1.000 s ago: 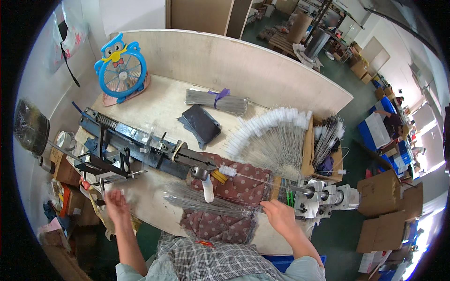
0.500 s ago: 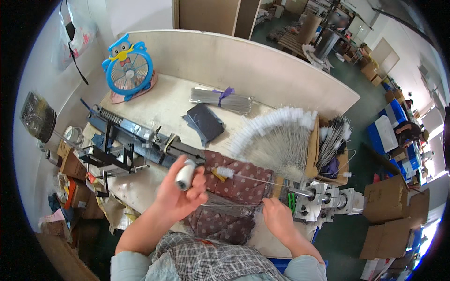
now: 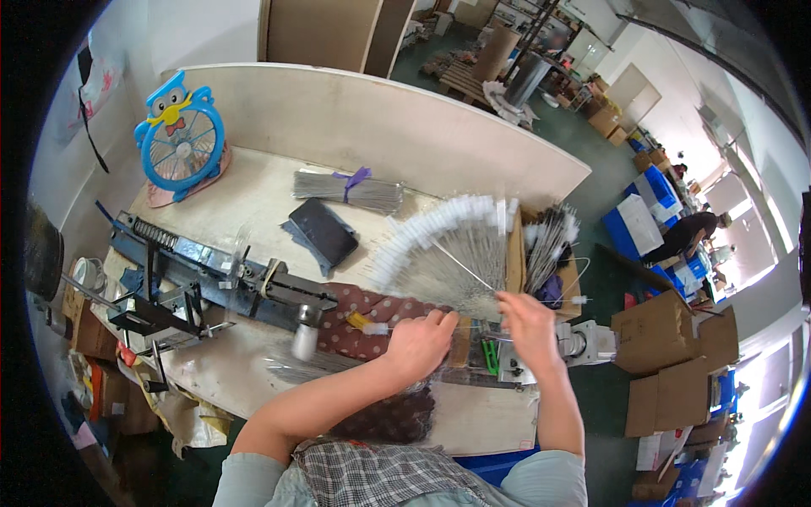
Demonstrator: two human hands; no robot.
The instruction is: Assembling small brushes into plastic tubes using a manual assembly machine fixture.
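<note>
My left hand (image 3: 422,342) is closed over a thin wire brush in front of the small spindle machine (image 3: 583,342). The white bristle end (image 3: 377,328) of this brush sticks out to the left of my fingers. My right hand (image 3: 527,328) is raised beside the spindle, fingers closed on a thin straight wire stem (image 3: 466,267). This stem slants far-left over a fan-shaped pile of white-tipped wire brushes (image 3: 456,245); whether its far end carries bristles, I cannot tell. The lever's white handle (image 3: 305,340) stands free, left of my left hand.
A dark metal lever jig (image 3: 220,266) lies along the left. Brown dotted cloth (image 3: 359,308) covers the bench front, with loose wires (image 3: 312,367) on it. Behind are a dark phone-like slab (image 3: 324,232), a tied wire bundle (image 3: 351,188), a blue fan (image 3: 182,148) and a brush box (image 3: 549,253).
My left hand has let go of the lever handle and moved right onto the brush. My right hand has risen away from me with a wire stem. The view has shifted right.
</note>
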